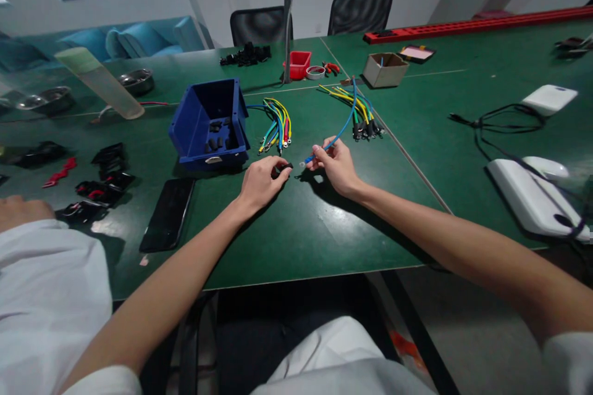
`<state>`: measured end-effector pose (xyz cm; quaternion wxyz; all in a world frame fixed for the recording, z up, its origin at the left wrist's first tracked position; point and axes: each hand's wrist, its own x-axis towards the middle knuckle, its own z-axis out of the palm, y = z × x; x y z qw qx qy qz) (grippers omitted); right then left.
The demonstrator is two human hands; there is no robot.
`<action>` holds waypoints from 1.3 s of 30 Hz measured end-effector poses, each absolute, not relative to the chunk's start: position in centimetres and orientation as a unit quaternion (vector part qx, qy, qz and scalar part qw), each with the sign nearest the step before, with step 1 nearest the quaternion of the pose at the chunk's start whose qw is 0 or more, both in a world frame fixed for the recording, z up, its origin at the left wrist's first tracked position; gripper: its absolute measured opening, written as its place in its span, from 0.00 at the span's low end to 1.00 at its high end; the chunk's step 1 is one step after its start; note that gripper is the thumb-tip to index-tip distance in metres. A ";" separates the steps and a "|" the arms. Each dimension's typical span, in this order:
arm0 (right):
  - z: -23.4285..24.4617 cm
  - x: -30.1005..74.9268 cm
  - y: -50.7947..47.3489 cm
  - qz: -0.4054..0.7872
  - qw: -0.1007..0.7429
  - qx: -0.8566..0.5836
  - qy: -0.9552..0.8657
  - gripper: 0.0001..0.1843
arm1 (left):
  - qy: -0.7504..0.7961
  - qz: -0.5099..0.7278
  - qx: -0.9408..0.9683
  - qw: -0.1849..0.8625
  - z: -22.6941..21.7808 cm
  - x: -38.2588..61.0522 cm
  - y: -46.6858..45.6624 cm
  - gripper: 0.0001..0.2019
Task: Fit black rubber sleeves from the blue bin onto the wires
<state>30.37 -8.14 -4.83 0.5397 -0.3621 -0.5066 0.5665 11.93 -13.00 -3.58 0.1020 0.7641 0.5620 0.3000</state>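
Between the thumb and fingers of my left hand [262,181] is a small black sleeve [286,166], like the black pieces lying in the blue bin [204,163]. My right hand [340,168] pinches a blue wire [345,124] near its end. A metal ring terminal [302,164] tips that wire and points toward the black sleeve, with a small gap between them. The wire's other end curves up and away over a bundle of yellow, green and blue wires [365,112] with black ends. Another bundle of coloured wires [278,123] with bare ring terminals lies beside the bin.
A black phone [169,215] lies left of my left arm. A co-worker's white sleeve [50,284] is at the far left. Toward the back stand a metal post [287,24], a red tray [299,65] and a small box [384,71]. White devices with black cables [532,197] lie right.
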 end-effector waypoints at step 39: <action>-4.6 30.5 -8.6 0.586 0.561 -0.358 -0.463 0.28 | 0.537 0.416 0.679 0.277 -3.7 11.9 -13.0 0.12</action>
